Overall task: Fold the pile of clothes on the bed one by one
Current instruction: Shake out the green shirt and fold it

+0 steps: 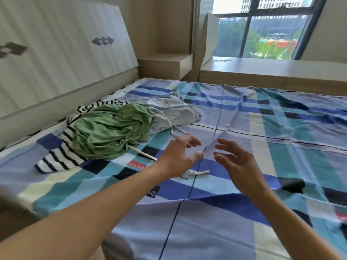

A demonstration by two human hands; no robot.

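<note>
Head view: the left hand (pixel 178 156) and right hand (pixel 236 162) are held empty, fingers spread, over the bed (pixel 281 128), the pile of clothes (pixel 131 121) lying at ten o'clock from them; the green garment (pixel 101 137) on top is best lifted alone, clear of the white cord (pixel 200 172).

Both bare forearms reached forward from the lower edge of the view, converging toward the middle. The left hand (pixel 180 156) was held palm toward the right, its fingers loosely curved and spread, gripping nothing. The right hand (pixel 236 162) faced it, just beside it but apart, fingers likewise relaxed and slightly bent, thumb lowest, holding nothing.
</note>
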